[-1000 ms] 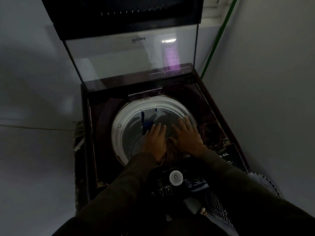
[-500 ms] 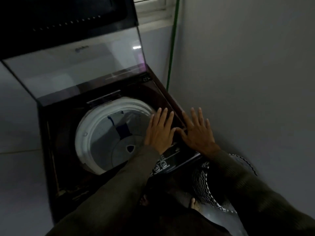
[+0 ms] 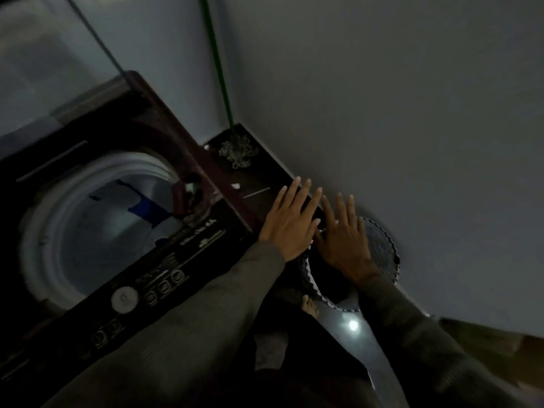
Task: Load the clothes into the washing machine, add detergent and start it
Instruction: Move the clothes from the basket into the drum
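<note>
The dark top-loading washing machine (image 3: 188,237) fills the left of the view, its glass lid (image 3: 53,69) raised. Its white drum (image 3: 97,219) shows a bit of blue and pale cloth inside. A control panel with a round knob (image 3: 124,298) and buttons runs along the front. To the right of the machine stands a laundry basket (image 3: 382,248) with a patterned, scalloped rim. My left hand (image 3: 290,222) and my right hand (image 3: 343,240) hover side by side over the basket, fingers straight and spread, holding nothing.
A green pole (image 3: 219,69) leans in the corner with a mop-like head (image 3: 237,151) on a dark ledge. A grey wall (image 3: 412,113) closes in on the right. A bare foot (image 3: 310,307) stands on the shiny floor by the basket.
Both hands have left the drum and swung right, past the machine's edge, to above the basket. The view has turned right with them.
</note>
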The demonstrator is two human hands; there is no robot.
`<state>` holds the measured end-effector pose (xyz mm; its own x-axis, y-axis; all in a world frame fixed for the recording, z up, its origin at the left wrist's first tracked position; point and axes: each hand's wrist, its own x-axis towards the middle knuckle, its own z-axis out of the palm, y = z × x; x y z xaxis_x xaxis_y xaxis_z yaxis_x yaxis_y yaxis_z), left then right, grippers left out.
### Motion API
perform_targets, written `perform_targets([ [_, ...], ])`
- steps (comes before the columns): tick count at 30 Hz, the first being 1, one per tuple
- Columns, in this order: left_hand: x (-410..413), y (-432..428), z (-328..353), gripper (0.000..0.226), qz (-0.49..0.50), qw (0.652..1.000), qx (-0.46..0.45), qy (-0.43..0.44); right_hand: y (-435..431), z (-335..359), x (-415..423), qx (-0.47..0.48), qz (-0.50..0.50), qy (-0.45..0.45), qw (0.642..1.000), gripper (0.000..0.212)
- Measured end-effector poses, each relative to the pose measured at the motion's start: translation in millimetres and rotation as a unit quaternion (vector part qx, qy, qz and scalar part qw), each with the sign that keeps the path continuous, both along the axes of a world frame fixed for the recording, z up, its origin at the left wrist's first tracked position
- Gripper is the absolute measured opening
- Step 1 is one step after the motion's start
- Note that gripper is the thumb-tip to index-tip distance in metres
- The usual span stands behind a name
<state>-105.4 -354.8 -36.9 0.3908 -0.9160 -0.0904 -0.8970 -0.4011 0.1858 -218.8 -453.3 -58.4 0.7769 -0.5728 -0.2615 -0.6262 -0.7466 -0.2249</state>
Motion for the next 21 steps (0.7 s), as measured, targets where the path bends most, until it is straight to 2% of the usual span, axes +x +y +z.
perform_targets([
  [6,-40,-48,-64,0.06,-0.036,0.996,0.067,0.055,-25,-71,-51,0.059,-0.057,0.063,0.995,0.077],
  [9,-55,-68,-106,0.061,-0.054,0.991,0.087,0.081,-35,-113,-75,0.094,-0.075,0.099,0.988,0.07],
  [11,-63,-79,-136,0.061,-0.056,0.99,0.095,0.091,-43,-142,-87,0.114,-0.082,0.119,0.983,0.073],
  [17,-92,-104,-246,0.049,0.028,0.971,0.148,0.188,-62,-245,-106,0.162,-0.101,0.168,0.967,0.077],
  [21,-97,-116,-330,0.054,0.075,0.943,0.212,0.246,-66,-326,-104,0.213,-0.162,0.19,0.945,0.083],
])
